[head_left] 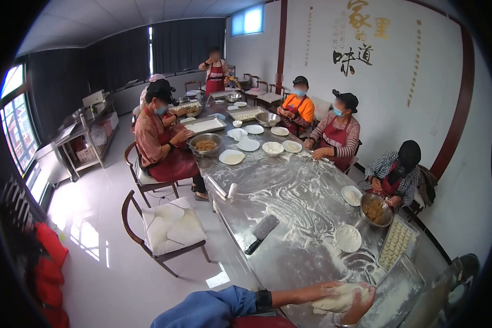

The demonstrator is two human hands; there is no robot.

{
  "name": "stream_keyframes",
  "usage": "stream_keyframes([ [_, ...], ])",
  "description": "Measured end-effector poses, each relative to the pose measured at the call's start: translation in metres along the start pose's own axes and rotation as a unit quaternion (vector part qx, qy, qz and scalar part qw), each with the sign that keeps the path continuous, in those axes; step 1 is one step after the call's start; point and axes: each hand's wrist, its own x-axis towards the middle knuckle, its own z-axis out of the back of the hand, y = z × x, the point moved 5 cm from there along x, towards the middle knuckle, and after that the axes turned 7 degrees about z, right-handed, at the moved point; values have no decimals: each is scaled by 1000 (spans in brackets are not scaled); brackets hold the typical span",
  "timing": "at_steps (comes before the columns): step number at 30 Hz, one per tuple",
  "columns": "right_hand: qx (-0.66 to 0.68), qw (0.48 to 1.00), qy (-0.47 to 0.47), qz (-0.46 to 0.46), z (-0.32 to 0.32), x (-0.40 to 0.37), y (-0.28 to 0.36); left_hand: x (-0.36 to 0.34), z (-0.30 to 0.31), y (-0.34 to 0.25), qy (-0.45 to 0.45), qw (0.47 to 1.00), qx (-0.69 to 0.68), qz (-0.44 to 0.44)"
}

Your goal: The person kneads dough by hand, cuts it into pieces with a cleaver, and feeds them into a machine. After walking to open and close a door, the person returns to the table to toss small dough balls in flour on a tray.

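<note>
A large lump of pale dough [338, 300] lies on the near end of the steel table, between my two hands. My left hand [321, 292], below a blue sleeve and a dark cuff, presses against the dough's left and upper side. Around its right end curls my right hand [364, 302], fingers against the dough. Part of the fingers on both hands is hidden or blurred. Beyond the dough stands a white bowl of flour [348, 239]. A cleaver [262, 232] lies flat to the left, near the table's edge.
The flour-dusted steel table [290, 191] stretches ahead. At right are a tray of dumplings [397, 243] and a bowl of filling [376, 210], where a co-worker [393, 175] sits. Several people in red aprons work farther along. A cushioned chair [172, 227] stands left.
</note>
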Motion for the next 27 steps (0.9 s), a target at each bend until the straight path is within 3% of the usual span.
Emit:
stream_keyframes([
  [1, 1, 1000, 0, 1, -5, -2, 0, -1, -1, 0, -1, 1000, 1, -1],
  [3, 201, 976, -41, 72, -12, -2, 1, -1, 2, 8, -45, 990, -137, 1],
  [4, 200, 976, -42, 73, -16, -3, -4, -1, 3, 15, -44, 990, -137, 1],
  [6, 61, 989, -5, 134, -20, -6, -6, -2, -5, 37, 40, 945, -305, 111],
  [13, -23, 994, -12, 108, -21, -16, -9, -14, -24, 16, 18, 968, -183, 171],
  [17, -61, 993, 21, 99, -16, -16, -2, -13, -23, 21, -47, 980, -156, 118],
  [19, 99, 991, 60, 64, -17, -18, 7, -14, -23, 18, -57, 982, -150, 103],
  [20, 99, 991, 59, 62, -18, -19, 11, -19, -25, 7, -65, 982, -136, 115],
  [22, 185, 975, -26, 123, -13, -23, 24, -23, -26, 3, -72, 982, -122, 126],
  [25, 134, 987, 34, 85, -12, -26, 6, -19, -25, 19, -47, 977, -125, 163],
  [27, 72, 992, 58, 89, -10, -25, 4, -14, -25, 31, -60, 990, -17, 129],
])
